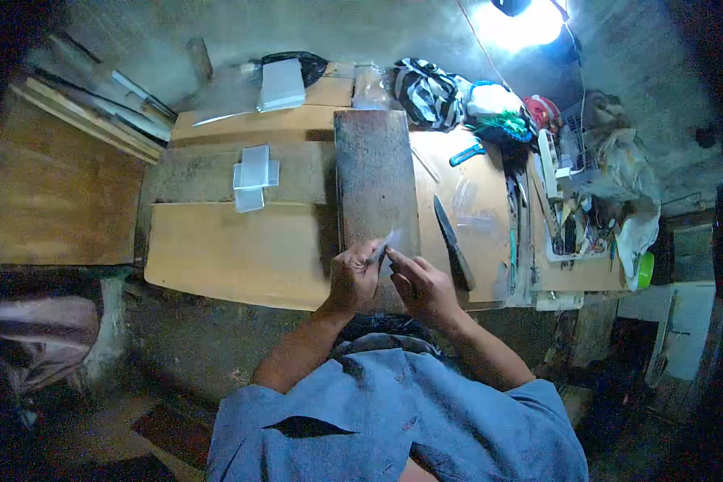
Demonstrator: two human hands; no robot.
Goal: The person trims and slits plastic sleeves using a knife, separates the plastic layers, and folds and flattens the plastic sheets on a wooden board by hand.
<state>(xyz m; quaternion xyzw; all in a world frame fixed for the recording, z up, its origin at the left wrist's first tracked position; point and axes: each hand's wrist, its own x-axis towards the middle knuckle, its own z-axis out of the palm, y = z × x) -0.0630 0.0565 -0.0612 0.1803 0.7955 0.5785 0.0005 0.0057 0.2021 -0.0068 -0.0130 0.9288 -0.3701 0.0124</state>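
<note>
My left hand (pixel 352 275) is closed on a small, thin translucent plastic piece (pixel 392 238), held upright over the near end of a dark wooden board (pixel 375 169). The fingertips of my right hand (pixel 426 289) pinch the same piece from the other side. Its exact shape is partly hidden by my fingers. To the right of the board lies a knife (pixel 450 233) with a dark handle, blade pointing away from me. Several translucent plastic sheets (pixel 255 173) rest crosswise in a pile left of the board.
A thicker stack of whitish sheets (pixel 282 83) sits at the back left. A blue box cutter (pixel 467 155) and clear plastic scraps (pixel 475 220) lie on the right. Beyond them are a striped bag (pixel 427 92) and a white tray of tools (pixel 582 241). A bright lamp (pixel 522 24) hangs above.
</note>
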